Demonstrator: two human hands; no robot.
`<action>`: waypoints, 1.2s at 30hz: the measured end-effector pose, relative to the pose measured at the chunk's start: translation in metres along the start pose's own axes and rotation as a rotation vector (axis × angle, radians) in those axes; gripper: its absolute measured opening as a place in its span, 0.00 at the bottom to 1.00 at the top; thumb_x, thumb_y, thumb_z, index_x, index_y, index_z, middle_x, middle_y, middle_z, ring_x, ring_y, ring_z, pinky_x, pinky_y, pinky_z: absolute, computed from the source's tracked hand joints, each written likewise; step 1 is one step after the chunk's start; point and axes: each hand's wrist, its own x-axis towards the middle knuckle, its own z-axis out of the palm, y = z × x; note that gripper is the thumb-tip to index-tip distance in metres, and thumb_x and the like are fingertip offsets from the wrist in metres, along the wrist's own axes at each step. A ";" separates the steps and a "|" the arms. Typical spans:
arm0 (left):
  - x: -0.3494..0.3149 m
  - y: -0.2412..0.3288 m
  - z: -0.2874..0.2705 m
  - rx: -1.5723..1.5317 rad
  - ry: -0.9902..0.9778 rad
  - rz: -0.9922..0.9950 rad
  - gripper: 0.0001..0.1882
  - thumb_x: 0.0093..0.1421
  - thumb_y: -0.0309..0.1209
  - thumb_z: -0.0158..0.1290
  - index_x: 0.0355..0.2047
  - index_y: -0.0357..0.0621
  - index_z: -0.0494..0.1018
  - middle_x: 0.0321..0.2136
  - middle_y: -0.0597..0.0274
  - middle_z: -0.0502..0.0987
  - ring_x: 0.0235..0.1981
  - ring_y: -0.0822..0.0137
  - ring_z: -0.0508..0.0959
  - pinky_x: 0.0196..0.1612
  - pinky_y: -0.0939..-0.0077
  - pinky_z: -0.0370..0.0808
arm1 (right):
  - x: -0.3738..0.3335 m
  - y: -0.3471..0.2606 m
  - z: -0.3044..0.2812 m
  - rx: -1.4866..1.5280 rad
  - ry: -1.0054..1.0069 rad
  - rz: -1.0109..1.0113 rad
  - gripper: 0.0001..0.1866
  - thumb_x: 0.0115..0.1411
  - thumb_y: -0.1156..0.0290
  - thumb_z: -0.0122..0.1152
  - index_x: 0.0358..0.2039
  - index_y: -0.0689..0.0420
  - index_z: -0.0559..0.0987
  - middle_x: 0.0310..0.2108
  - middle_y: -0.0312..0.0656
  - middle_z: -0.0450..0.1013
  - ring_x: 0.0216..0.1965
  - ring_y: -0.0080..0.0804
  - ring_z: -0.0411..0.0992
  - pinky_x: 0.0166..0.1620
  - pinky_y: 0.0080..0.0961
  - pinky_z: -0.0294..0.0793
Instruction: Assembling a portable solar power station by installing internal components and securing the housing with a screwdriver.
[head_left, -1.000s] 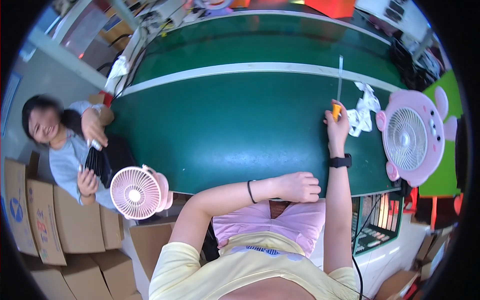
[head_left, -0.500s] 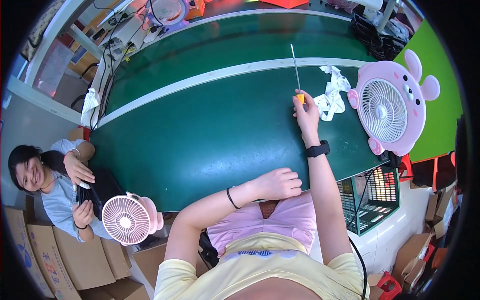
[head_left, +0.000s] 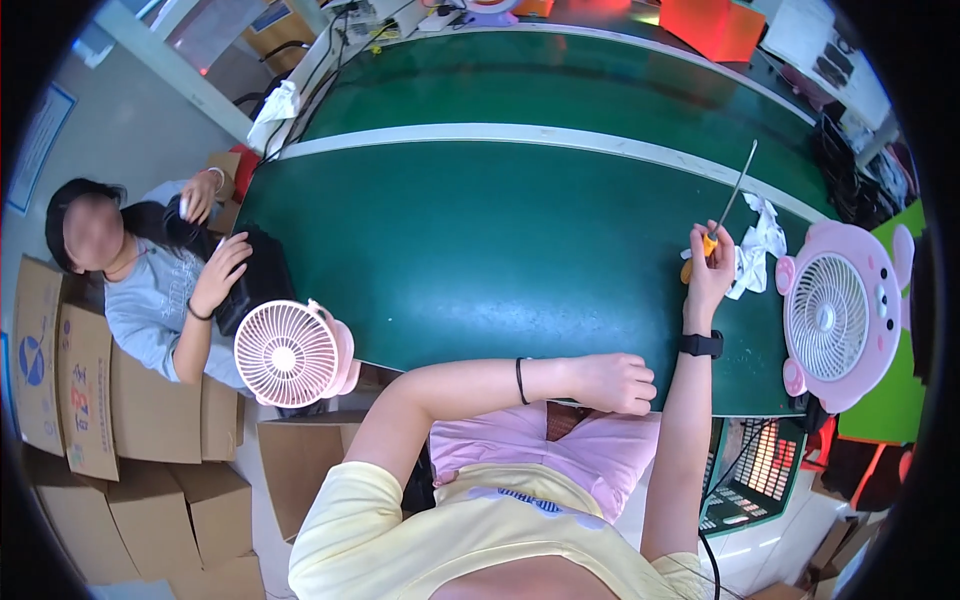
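My right hand (head_left: 708,262) is closed round the orange handle of a screwdriver (head_left: 740,185), its long metal shaft slanting up and to the right above the green table (head_left: 470,260). Just beyond that hand lies crumpled white paper (head_left: 762,245). My left hand (head_left: 615,383) rests at the table's near edge with its fingers curled in, and nothing shows in it. To the right stands a pink fan with an animal face and ears (head_left: 835,315).
At the left edge stands a small pink fan (head_left: 287,352). Beside it a co-worker (head_left: 165,270) handles a black item (head_left: 255,275). Cardboard boxes (head_left: 160,400) stack at lower left. A green crate (head_left: 750,470) sits under the table's right side. A white rail (head_left: 520,133) crosses behind.
The view has turned, shifting the scene. The screwdriver, upright and leaning left before, now leans right in my right hand. My left hand stays at the table edge. The co-worker's hands have moved apart.
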 end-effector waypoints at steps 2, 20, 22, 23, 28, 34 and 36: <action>-0.001 0.001 0.001 0.009 -0.021 -0.002 0.06 0.51 0.33 0.52 0.20 0.50 0.68 0.23 0.69 0.68 0.31 0.68 0.72 0.33 0.73 0.69 | 0.000 0.001 0.001 -0.011 -0.006 -0.002 0.14 0.61 0.77 0.65 0.47 0.59 0.74 0.40 0.40 0.79 0.39 0.20 0.75 0.42 0.15 0.73; -0.001 -0.001 0.005 -0.002 0.049 0.031 0.08 0.49 0.34 0.53 0.19 0.51 0.66 0.23 0.69 0.67 0.29 0.68 0.71 0.31 0.73 0.68 | -0.002 -0.001 -0.003 0.006 0.053 -0.066 0.12 0.66 0.73 0.58 0.26 0.56 0.68 0.30 0.40 0.75 0.34 0.22 0.70 0.40 0.19 0.68; -0.002 -0.001 0.005 0.039 0.026 0.032 0.08 0.49 0.34 0.53 0.19 0.51 0.66 0.23 0.69 0.67 0.30 0.68 0.71 0.31 0.74 0.68 | -0.007 -0.006 0.000 -0.058 0.059 -0.161 0.13 0.66 0.71 0.59 0.24 0.57 0.69 0.22 0.35 0.71 0.24 0.18 0.63 0.31 0.18 0.62; -0.002 0.000 0.005 0.038 0.026 0.031 0.08 0.49 0.34 0.53 0.19 0.51 0.66 0.23 0.69 0.67 0.30 0.68 0.71 0.31 0.74 0.68 | -0.010 -0.011 0.003 -0.059 0.058 -0.160 0.13 0.66 0.71 0.59 0.24 0.57 0.69 0.22 0.35 0.71 0.24 0.18 0.63 0.31 0.18 0.62; 0.000 0.000 0.003 0.012 0.025 0.028 0.07 0.49 0.34 0.53 0.19 0.51 0.66 0.23 0.70 0.67 0.30 0.69 0.71 0.32 0.75 0.68 | -0.013 -0.013 0.001 -0.083 0.200 -0.311 0.13 0.67 0.70 0.59 0.25 0.58 0.70 0.22 0.36 0.71 0.24 0.18 0.66 0.32 0.17 0.65; -0.002 0.000 0.004 0.038 0.011 0.014 0.07 0.49 0.33 0.53 0.20 0.51 0.66 0.23 0.70 0.66 0.29 0.69 0.71 0.32 0.75 0.68 | -0.009 -0.014 -0.004 -0.158 0.288 -0.365 0.14 0.66 0.69 0.60 0.24 0.58 0.70 0.22 0.35 0.71 0.24 0.18 0.65 0.32 0.18 0.65; -0.001 0.001 0.004 0.036 0.010 0.014 0.07 0.50 0.33 0.53 0.19 0.51 0.67 0.23 0.70 0.67 0.30 0.69 0.71 0.31 0.74 0.68 | -0.006 -0.012 -0.004 -0.194 0.243 -0.293 0.14 0.65 0.70 0.61 0.24 0.58 0.70 0.22 0.35 0.71 0.24 0.18 0.65 0.31 0.17 0.65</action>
